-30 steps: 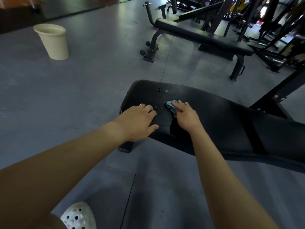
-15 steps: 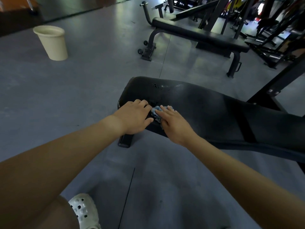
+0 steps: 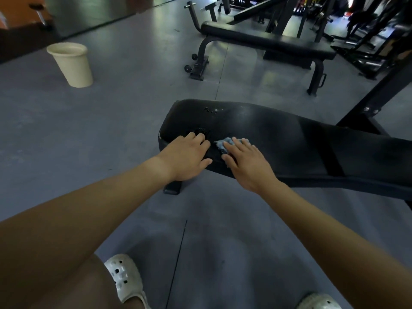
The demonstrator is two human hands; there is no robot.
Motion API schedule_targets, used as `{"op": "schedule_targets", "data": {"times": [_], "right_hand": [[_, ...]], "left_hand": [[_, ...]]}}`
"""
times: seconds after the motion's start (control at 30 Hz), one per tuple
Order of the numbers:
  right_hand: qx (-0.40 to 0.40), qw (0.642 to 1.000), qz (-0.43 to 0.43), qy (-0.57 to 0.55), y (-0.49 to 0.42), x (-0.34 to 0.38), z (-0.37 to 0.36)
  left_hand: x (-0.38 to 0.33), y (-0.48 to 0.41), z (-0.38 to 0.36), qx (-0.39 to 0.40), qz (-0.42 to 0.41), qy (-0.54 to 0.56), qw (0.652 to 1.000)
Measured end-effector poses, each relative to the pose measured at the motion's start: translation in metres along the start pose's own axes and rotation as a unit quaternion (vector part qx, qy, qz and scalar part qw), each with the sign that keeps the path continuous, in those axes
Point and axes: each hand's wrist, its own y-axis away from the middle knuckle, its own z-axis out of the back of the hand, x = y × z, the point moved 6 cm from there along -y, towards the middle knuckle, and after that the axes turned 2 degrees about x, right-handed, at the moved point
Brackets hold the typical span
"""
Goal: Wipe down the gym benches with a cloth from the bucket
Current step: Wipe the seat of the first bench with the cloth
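Floor (image 3: pixel 111 130): grey gym floor; a cream bucket (image 3: pixel 72 63) stands at far left, well apart from the hands.
Surface (image 3: pixel 289 139): black and padded, with drops on its near end; a second bench (image 3: pixel 267 41) stands behind it.
Cloth (image 3: pixel 223 143): blue, on the surface, under the right fingers.
Right hand (image 3: pixel 247 163): presses the cloth, grip apart, fingers straight.
Left hand (image 3: pixel 189 157): rests on the surface just beside the cloth, grip loose, holding nothing.

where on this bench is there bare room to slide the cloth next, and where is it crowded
Free: the long black padded bench top right of the right hand, toward the black steel upright. Crowded: its left end, where the left hand rests beside the crumpled blue cloth pressed under the right hand.
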Motion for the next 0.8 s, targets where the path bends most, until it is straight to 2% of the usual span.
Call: {"op": "schedule_targets", "data": {"times": [0.07,0.13,0.3,0.47,0.53,0.63,0.73,0.8], "right_hand": [[0.005,1.000,0.017,0.015,0.013,-0.009,0.003],[0.000,1.000,-0.001,0.017,0.018,-0.028,0.007],[-0.068,0.991,-0.111,0.015,0.027,-0.081,0.010],[-0.156,0.961,-0.227,-0.010,0.040,-0.063,0.002],[-0.183,0.959,-0.215,-0.014,0.046,-0.037,-0.005],[-0.173,0.977,-0.129,-0.006,0.050,-0.006,-0.020],[-0.166,0.984,-0.062,0.009,0.045,-0.008,-0.013],[-0.138,0.989,-0.057,0.013,0.029,-0.021,-0.004]], "left_hand": [[-0.005,-0.001,0.002,-0.006,0.004,-0.006,1.000],[-0.009,-0.003,0.003,-0.009,0.004,-0.014,1.000],[-0.019,-0.003,-0.005,-0.014,0.023,-0.029,0.999],[-0.027,-0.005,-0.009,-0.026,0.044,-0.031,0.998],[-0.030,-0.003,-0.011,-0.037,0.058,-0.030,0.997],[-0.034,0.000,-0.013,-0.043,0.080,-0.024,0.996],[-0.032,0.000,-0.011,-0.032,0.090,-0.006,0.995],[-0.027,0.001,-0.009,-0.028,0.095,0.018,0.995]]}}
